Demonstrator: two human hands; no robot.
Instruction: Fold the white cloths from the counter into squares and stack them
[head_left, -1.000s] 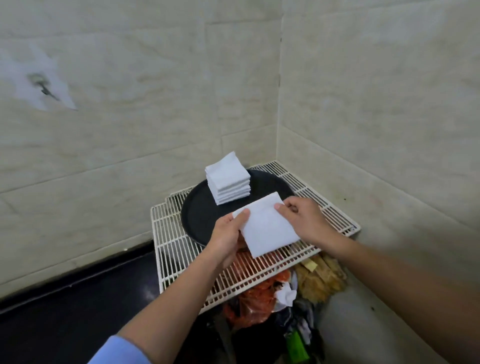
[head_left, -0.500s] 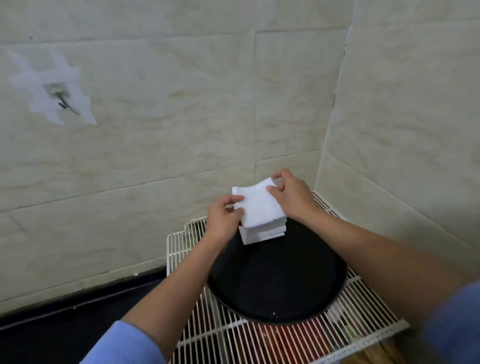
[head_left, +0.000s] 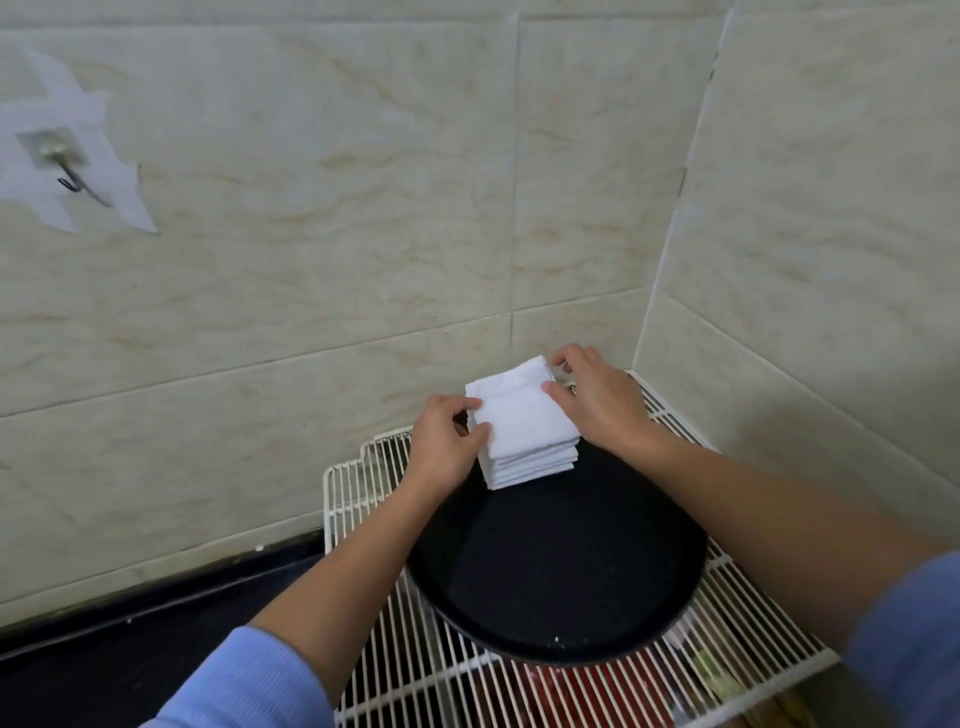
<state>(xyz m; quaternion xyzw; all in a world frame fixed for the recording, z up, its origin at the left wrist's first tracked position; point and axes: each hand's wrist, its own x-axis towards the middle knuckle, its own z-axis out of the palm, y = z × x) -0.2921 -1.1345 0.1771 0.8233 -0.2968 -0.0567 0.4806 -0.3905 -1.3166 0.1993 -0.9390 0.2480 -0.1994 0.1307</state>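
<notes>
A stack of folded white cloths (head_left: 535, 462) stands at the far edge of a round black tray (head_left: 561, 582). The top folded white cloth (head_left: 522, 410) lies on the stack. My left hand (head_left: 447, 441) pinches its left edge between thumb and fingers. My right hand (head_left: 597, 395) holds its right side, thumb on the near edge and fingers curled at the far corner.
The tray sits on a white wire rack (head_left: 415, 670) in a tiled corner. Red and yellow bags show beneath the rack. A taped metal hook (head_left: 62, 166) hangs on the left wall. A dark floor (head_left: 104, 660) lies to the left.
Both hands carried the folded cloth from above the rack's front up onto the stack and set it down. The view has moved closer to the tray.
</notes>
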